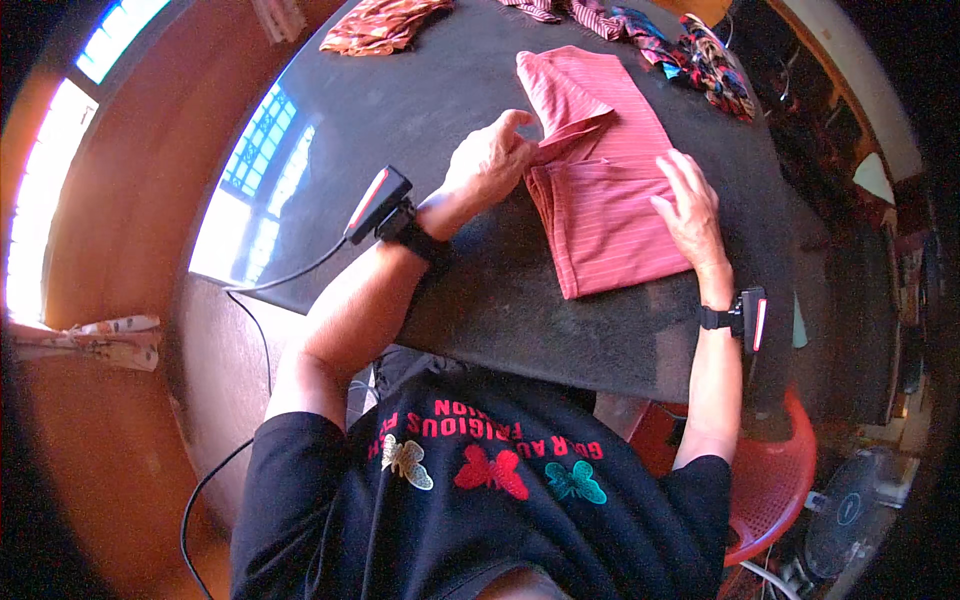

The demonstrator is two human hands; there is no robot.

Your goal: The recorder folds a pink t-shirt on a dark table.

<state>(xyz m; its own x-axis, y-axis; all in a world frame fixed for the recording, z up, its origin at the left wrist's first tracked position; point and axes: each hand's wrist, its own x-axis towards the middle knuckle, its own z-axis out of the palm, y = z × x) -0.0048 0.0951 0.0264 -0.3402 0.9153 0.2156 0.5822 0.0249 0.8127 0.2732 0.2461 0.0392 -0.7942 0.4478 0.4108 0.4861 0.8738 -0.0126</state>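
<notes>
A pink garment [619, 225] with thin pale stripes lies partly folded on the dark tabletop in front of me. Its lower part makes a neat layered rectangle, while a loose flap [566, 105] is turned over at the upper left. My left hand [495, 159] is at the garment's left edge, fingers curled beside the flap; whether they pinch the cloth is hidden. On the right edge of the folded part rests my right hand [688, 206], its fingers spread and nothing gripped. Each wrist wears a strapped black device, and a cable runs from the left one.
An orange patterned cloth [382, 26] lies at the table's far left. Striped cloth [592, 16] and a twisted multicoloured cloth [712, 67] lie along the far right. A red plastic chair [776, 472] stands at the lower right, near a dark round fan-like object [844, 502]. The black cable [262, 330] hangs over the table's left edge.
</notes>
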